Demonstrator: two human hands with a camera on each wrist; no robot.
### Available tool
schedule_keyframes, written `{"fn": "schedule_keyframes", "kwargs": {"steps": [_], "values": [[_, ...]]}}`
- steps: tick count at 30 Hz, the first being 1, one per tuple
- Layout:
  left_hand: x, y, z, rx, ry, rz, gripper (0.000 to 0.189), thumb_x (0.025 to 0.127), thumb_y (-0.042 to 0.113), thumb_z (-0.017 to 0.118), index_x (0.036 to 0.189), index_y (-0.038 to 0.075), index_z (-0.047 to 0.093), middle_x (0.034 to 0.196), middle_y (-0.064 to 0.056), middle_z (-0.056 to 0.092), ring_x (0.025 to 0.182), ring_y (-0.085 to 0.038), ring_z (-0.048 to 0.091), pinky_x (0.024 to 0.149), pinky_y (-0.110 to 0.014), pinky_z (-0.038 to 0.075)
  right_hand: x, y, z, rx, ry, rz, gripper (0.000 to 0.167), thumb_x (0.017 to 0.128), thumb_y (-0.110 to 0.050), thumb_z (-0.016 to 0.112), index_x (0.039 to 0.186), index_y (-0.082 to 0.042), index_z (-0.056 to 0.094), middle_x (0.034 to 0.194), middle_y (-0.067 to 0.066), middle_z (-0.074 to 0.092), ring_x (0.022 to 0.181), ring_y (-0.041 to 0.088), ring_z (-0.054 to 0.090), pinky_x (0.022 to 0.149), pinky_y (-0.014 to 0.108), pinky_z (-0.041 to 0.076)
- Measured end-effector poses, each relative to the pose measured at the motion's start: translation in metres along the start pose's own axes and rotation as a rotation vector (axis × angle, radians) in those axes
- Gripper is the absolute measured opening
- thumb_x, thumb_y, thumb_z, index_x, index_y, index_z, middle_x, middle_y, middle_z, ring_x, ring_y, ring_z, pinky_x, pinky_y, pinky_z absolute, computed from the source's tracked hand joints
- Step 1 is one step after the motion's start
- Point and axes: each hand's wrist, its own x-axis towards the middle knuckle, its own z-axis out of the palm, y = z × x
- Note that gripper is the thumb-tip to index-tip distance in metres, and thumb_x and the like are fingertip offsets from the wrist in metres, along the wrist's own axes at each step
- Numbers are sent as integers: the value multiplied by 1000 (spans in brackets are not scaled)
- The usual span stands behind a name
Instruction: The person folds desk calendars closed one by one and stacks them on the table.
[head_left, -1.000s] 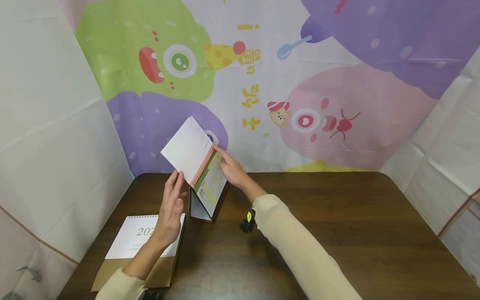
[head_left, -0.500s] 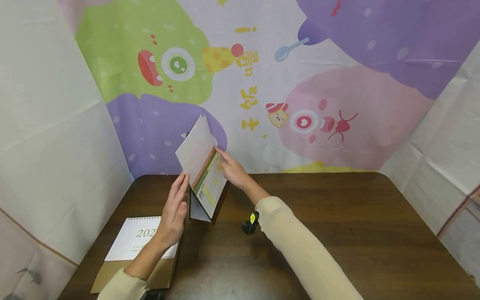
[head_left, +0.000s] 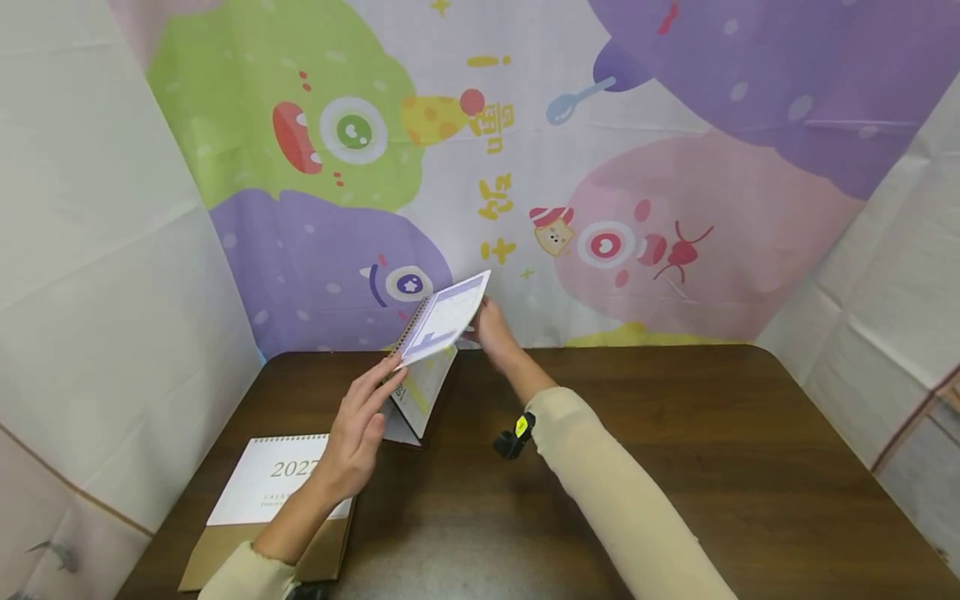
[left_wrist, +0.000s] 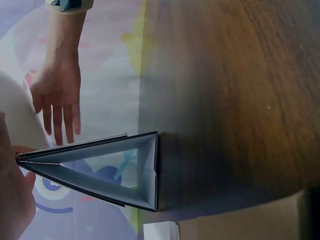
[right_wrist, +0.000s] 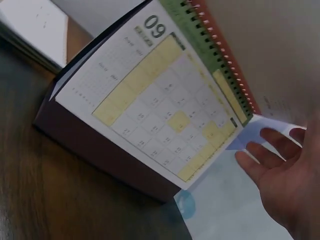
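"One standing calendar (right_wrist: pixel 150 115) and one gold-based calendar (head_left: pixel 266 550), so two total, both on one brown surface (head_left: pixel 637 467). The standing one's toward the back left, the gold one's closer to the person."

"Nice, and the hands?"

"Two. The left hand (head_left: pixel 352 450) has straight fingers, tips touching the near end of the raised sheets (head_left: pixel 453 312), thumb held away from them. The right hand (head_left: pixel 495 329) is at the far side of those sheets, fingers loosely bent and a bit spread. Can't tell if they touch the paper, sorry."

"How many sheets are up? And what can you read?"

"Can't count them; purple print on the side facing up. Standing calendar has a big 09 on its front page, then a date grid with two single yellow squares between two yellow bands. The tiny months next to the 09 are too blurry for me. Gold one says 2027, though the last digit's partly behind the arm, with a smaller line under it starting CAL."

"Anything on the wall?"

"Yep, one printed backdrop (head_left: pixel 517 150) with three yellow Chinese characters (head_left: pixel 497 200) turned sideways, plus one exclamation mark (head_left: pixel 487 61). Cartoon creatures: one green, one pink, two purple."
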Motion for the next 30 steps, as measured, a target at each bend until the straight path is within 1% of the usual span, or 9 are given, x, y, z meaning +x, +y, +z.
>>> {"fn": "schedule_keyframes", "kwargs": {"steps": [3,5,9,13,15,17,22,27,30], "values": [[-2,1,1,56,-9,3,50,122,26,37,156,3,65,167,-24,58,171,-20,38,133,-31,30,1,-1,-4,118,62,-10,48,122,-32,35,122,3,69,91,-1,75,84,11,73,83,29,65],[-4,1,2,83,-18,-13,49,122,27,37,153,5,68,165,-22,60,170,-23,39,125,-38,37,1,-2,-7,165,93,-18,54,122,-35,34,115,3,71,82,-5,73,75,7,71,72,24,62],[-6,2,3,104,-25,-37,48,122,25,37,145,5,73,162,-21,64,168,-30,41,109,-53,42,-1,-1,-13,186,134,-40,63,123,-40,30,136,4,74,94,5,79,75,8,70,68,22,59],[-6,2,4,97,-29,-43,45,120,18,39,138,4,77,159,-24,65,166,-36,41,114,-60,39,-2,2,-18,118,186,-53,54,121,-34,39,145,-1,74,112,16,82,76,5,70,66,20,57],[-5,3,4,95,-33,-44,42,118,14,40,135,4,78,158,-25,66,165,-39,42,121,-58,37,-2,4,-19,67,213,-56,45,118,-27,48,141,0,77,113,19,82,73,4,69,65,18,56],[-5,3,4,87,-37,-52,41,116,11,42,134,4,78,157,-24,67,165,-40,42,130,-50,32,-3,7,-20,15,235,-61,38,113,-19,56,136,1,79,113,20,82,71,4,68,64,18,56],[-5,2,4,79,-29,-39,39,114,9,45,131,2,79,154,-25,69,162,-45,43,138,-26,21,-3,15,-22,-42,250,-57,33,106,-9,63,130,3,81,109,20,83,68,5,67,64,18,57],[-6,0,5,78,-24,-26,38,113,5,46,130,1,79,151,-27,70,163,-44,44,142,-25,19,-1,26,-23,-105,271,-41,30,100,-5,66,124,4,82,95,7,76,69,5,63,64,17,54],[-6,0,4,74,-30,-30,38,111,3,46,131,1,79,150,-27,70,165,-39,43,143,-26,19,0,33,-23,-166,277,-25,29,98,-4,67,121,4,83,98,9,78,75,7,63,69,16,52]]}}
